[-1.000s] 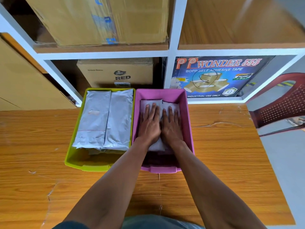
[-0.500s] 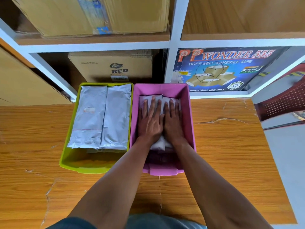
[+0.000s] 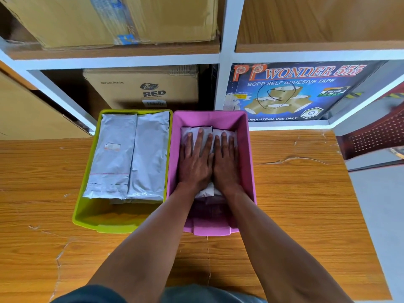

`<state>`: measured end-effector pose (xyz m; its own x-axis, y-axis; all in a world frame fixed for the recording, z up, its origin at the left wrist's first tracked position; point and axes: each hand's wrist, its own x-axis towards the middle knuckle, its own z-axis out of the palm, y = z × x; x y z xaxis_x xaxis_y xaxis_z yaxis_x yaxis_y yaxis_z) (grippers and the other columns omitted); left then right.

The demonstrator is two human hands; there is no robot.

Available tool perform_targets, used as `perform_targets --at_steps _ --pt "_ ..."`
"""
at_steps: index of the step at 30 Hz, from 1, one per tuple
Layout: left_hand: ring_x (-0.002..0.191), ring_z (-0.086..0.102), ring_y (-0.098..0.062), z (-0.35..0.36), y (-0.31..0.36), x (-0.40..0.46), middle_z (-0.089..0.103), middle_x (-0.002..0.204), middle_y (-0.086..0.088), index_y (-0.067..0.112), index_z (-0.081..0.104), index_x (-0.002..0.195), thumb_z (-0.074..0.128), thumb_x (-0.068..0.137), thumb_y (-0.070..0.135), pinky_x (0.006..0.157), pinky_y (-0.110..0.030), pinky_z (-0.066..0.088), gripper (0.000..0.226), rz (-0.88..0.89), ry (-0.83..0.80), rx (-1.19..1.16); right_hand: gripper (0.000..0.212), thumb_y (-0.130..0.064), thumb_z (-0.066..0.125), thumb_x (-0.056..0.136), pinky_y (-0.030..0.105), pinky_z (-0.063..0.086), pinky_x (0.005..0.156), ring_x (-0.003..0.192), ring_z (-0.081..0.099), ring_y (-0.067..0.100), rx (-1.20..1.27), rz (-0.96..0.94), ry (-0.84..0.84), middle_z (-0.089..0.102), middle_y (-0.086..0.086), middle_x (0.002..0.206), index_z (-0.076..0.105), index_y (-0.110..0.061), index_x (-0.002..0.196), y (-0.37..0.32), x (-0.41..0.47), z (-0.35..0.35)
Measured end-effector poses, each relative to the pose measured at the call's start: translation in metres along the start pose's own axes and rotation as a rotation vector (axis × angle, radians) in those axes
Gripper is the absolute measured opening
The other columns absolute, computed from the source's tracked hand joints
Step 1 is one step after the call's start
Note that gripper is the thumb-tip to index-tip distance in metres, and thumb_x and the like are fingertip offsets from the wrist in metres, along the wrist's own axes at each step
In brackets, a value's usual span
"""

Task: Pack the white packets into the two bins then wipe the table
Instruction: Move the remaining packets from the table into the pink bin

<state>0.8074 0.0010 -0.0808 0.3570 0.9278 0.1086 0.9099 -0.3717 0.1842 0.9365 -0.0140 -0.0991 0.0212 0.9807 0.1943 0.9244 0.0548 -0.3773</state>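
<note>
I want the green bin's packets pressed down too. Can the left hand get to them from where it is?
Probably yes: the left hand lies flat in the pink bin, and only the bins' touching walls separate it from the uncovered packets.

Wood-grain bench (image 3: pixel 295 193), white shelf rack (image 3: pixel 226 57) behind holding cardboard boxes (image 3: pixel 142 88), maroon plastic chair (image 3: pixel 376 136) right.

A: How many bins are on the table?
B: Two: one green bin (image 3: pixel 87 217) and one pink bin (image 3: pixel 249 162), side by side and touching.
A: And white packets?
B: Two show on top in the green bin, the left packet (image 3: pixel 111 158) and the right packet (image 3: pixel 148 158); edges beneath hint at more, uncountable. In the pink bin at least two packets (image 3: pixel 205 191) show.
A: Hands?
B: Two, a left hand (image 3: pixel 194 167) and a right hand (image 3: pixel 227 167).
A: Cardboard boxes on the shelves?
B: Three: a plain box (image 3: pixel 109 18), a Dabur Red box (image 3: pixel 142 90), a tape box (image 3: pixel 295 90).
</note>
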Motion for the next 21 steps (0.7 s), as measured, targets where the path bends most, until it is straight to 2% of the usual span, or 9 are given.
perform_targets --at_steps 2,5,7,10,12,13,15,17,21 --pt "0.163 -0.009 -0.039 0.0 -0.001 -0.001 -0.005 0.177 -0.012 0.018 -0.002 0.17 0.001 0.113 0.039 0.129 -0.061 0.006 0.061 0.016 -0.034 0.023 0.064 -0.014 0.039 0.105 0.043 -0.007 0.129 0.16 0.014 0.035 -0.02 0.001 0.009 0.023 0.017 0.172 0.014 -0.003 0.163 -0.001 0.0 -0.001" --pt "0.163 -0.006 -0.04 -0.01 0.003 0.001 -0.003 0.177 -0.012 0.019 0.008 0.17 0.004 0.112 0.042 0.129 -0.061 0.006 0.063 -0.02 -0.046 -0.01 0.065 -0.015 0.033 0.111 0.042 -0.016 0.128 0.162 -0.008 0.03 -0.031 0.035 -0.13 0.0 0.013 0.176 -0.004 -0.009 0.164 -0.001 0.002 -0.007" --pt "0.162 -0.001 -0.042 -0.022 0.009 0.0 0.004 0.177 -0.012 0.02 0.019 0.17 0.01 0.111 0.043 0.129 -0.061 0.008 0.063 -0.057 -0.036 -0.033 0.061 -0.017 0.028 0.113 0.043 -0.013 0.129 0.162 -0.009 0.033 -0.019 0.042 -0.205 -0.005 0.017 0.175 0.001 -0.009 0.167 0.0 0.007 -0.015" --pt "0.163 0.002 -0.037 -0.044 0.018 -0.001 0.007 0.177 -0.011 0.019 0.017 0.17 0.027 0.11 0.034 0.131 -0.056 0.008 0.063 -0.095 -0.022 -0.053 0.06 -0.016 0.017 0.106 0.052 0.007 0.131 0.158 0.016 0.05 0.071 0.049 -0.168 0.016 0.036 0.167 0.027 0.004 0.161 -0.009 0.006 -0.031" --pt "0.163 0.01 -0.035 -0.064 0.026 -0.004 0.013 0.176 -0.013 0.017 0.021 0.169 0.034 0.11 0.031 0.132 -0.051 0.011 0.062 -0.123 0.016 -0.073 0.054 -0.011 0.028 0.103 0.059 0.022 0.127 0.147 0.034 0.057 0.087 0.04 -0.115 0.033 0.046 0.155 0.042 0.012 0.15 -0.015 0.002 -0.042" --pt "0.162 0.015 -0.034 -0.073 0.028 -0.005 0.018 0.175 -0.015 0.015 0.026 0.167 0.034 0.109 0.031 0.132 -0.051 0.015 0.06 -0.127 0.029 -0.071 0.049 -0.007 0.039 0.103 0.06 0.025 0.126 0.146 0.036 0.057 0.091 0.033 -0.099 0.036 0.045 0.153 0.043 0.012 0.148 -0.017 0.0 -0.048" --pt "0.158 0.026 -0.035 -0.09 0.03 -0.011 0.03 0.17 -0.018 0.01 0.036 0.162 0.029 0.107 0.032 0.129 -0.051 0.024 0.06 -0.126 0.066 -0.05 0.055 -0.003 0.052 0.101 0.058 0.029 0.125 0.149 0.033 0.052 0.11 0.017 -0.087 0.034 0.038 0.158 0.037 0.006 0.153 -0.028 -0.004 -0.064" --pt "0.151 0.037 -0.036 -0.106 0.028 -0.023 0.042 0.162 -0.019 0.007 0.044 0.156 0.036 0.106 0.03 0.124 -0.05 0.032 0.056 -0.128 0.13 -0.042 0.056 -0.006 0.051 0.1 0.056 0.037 0.12 0.147 0.036 0.045 0.09 0.03 -0.067 0.035 0.029 0.16 0.036 -0.002 0.154 -0.041 -0.011 -0.079" --pt "0.134 0.051 -0.032 -0.14 0.017 -0.047 0.059 0.142 -0.013 0.01 0.053 0.147 0.049 0.102 0.028 0.111 -0.047 0.043 0.048 -0.193 0.249 -0.002 0.039 -0.014 0.049 0.106 0.055 0.043 0.112 0.135 0.046 0.046 0.117 0.025 0.035 0.046 0.029 0.151 0.049 -0.001 0.143 -0.068 -0.022 -0.101"
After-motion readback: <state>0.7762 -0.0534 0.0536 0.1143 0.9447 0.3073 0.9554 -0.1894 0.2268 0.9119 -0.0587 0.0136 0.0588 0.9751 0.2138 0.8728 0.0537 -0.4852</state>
